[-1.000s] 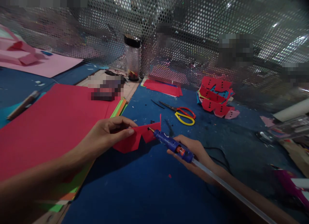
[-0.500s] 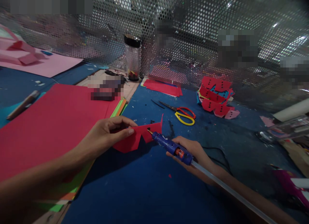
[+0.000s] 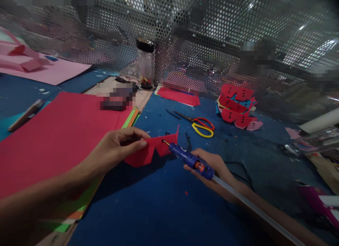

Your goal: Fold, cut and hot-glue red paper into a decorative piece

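Note:
Between the thumb and fingers of my left hand (image 3: 125, 143) is a folded red paper piece (image 3: 143, 157), with a V-shaped notch in its lower edge and a dark spot near its right part. My right hand (image 3: 212, 168) is wrapped round a blue glue gun (image 3: 190, 159). The gun's metal nozzle points left at the dark spot, touching it or very close; I cannot tell which. A long pale glue stick (image 3: 254, 209) sticks out of the gun's rear, over my right forearm.
Scissors (image 3: 202, 127) with red and yellow handles lie behind the gun. Folded dotted red pieces (image 3: 238, 106) are heaped at back right, near flat red strips (image 3: 177, 96). A clear jar (image 3: 145, 64) stands by the mesh wall. Red sheets (image 3: 66, 133) cover the left.
My right hand and the glue gun have shifted very slightly to the right, drawing the nozzle back a touch. My left hand and the red paper piece stay in place.

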The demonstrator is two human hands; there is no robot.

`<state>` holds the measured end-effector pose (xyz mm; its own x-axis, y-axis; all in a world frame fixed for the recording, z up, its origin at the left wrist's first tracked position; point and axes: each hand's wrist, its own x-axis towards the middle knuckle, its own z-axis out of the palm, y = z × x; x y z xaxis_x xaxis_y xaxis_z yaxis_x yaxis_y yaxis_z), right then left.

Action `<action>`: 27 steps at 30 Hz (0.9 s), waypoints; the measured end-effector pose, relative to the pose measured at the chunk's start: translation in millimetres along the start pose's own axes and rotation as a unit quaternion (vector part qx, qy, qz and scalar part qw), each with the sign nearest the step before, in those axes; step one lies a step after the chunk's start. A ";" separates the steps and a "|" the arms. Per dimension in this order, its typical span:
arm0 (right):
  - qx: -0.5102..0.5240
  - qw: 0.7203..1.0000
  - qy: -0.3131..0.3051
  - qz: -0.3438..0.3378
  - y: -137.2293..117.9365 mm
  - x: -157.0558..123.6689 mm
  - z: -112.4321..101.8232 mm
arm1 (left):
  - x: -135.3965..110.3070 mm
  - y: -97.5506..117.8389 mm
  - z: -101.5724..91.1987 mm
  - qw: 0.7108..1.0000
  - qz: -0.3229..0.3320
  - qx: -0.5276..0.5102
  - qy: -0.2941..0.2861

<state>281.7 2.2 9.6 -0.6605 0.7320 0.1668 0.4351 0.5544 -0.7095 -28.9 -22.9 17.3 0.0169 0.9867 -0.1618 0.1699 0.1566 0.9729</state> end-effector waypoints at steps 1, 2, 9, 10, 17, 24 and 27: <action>-0.003 1.000 0.007 0.004 -1.1 -0.1 0.3 | -0.3 0.3 0.3 1.000 -0.002 -0.004 -0.001; -0.005 1.000 0.013 0.006 -2.0 0.0 0.6 | -0.7 0.5 0.7 1.000 -0.003 -0.009 -0.001; 0.003 1.000 0.011 0.011 -3.5 1.6 1.4 | -2.3 0.0 2.1 1.000 -0.003 -0.013 0.006; 0.006 1.000 0.010 0.012 -3.8 1.7 1.2 | -2.2 -0.4 1.9 1.000 -0.004 -0.013 0.005; 0.008 1.000 0.007 0.015 -6.3 2.2 0.7 | 0.0 -2.3 0.1 1.000 -0.003 -0.017 -0.011; 0.010 1.000 0.004 0.011 -7.1 0.9 -0.2 | -1.0 -0.1 0.5 1.000 -0.005 -0.015 0.005; 0.021 1.000 0.002 0.007 -6.4 0.3 -0.2 | -1.8 -0.2 2.4 1.000 0.009 -0.015 0.024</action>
<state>278.9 -1.0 14.3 -0.6516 0.7417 0.1590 0.4184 0.5262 -0.7403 -26.6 -24.9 17.0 -0.0279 0.9901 -0.1376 0.1394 0.1402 0.9803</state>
